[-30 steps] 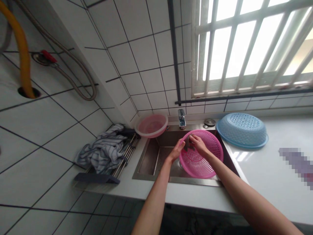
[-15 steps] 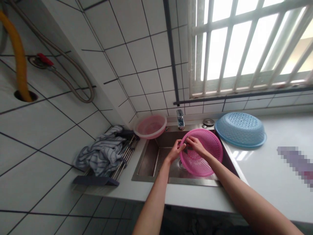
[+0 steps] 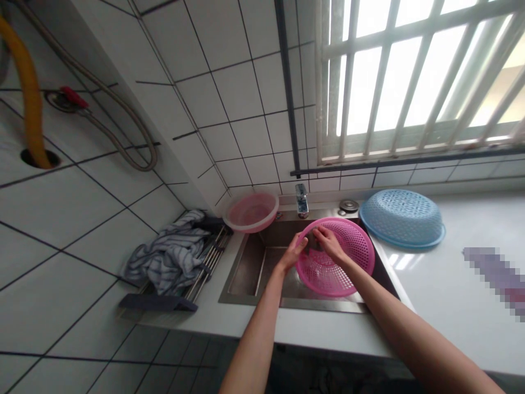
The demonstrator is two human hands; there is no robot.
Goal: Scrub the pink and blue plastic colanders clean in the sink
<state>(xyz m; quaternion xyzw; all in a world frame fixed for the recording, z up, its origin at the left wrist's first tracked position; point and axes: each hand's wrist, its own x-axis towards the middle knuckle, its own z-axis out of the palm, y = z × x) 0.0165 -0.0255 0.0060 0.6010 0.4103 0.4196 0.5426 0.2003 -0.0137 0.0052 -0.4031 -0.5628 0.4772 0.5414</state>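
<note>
A pink perforated basket (image 3: 348, 262) is tilted over the steel sink (image 3: 246, 268), its open side facing me. My left hand (image 3: 294, 253) grips the basket's left rim. My right hand (image 3: 328, 243) is inside the basket near the top, fingers closed on a small dark thing, probably a scrubbing pad, pressed against the mesh. The tap (image 3: 301, 200) stands just behind the basket.
A pink basin (image 3: 252, 210) sits at the sink's back left corner. A blue basket (image 3: 402, 219) lies upside down on the white counter (image 3: 451, 295) to the right. A striped cloth (image 3: 172, 254) lies on a drying rack at the left. A round drain plug (image 3: 348, 206) rests behind the sink.
Both hands and the pink basket have shifted slightly left, and my right hand has moved a little across the mesh. The grip is unchanged.
</note>
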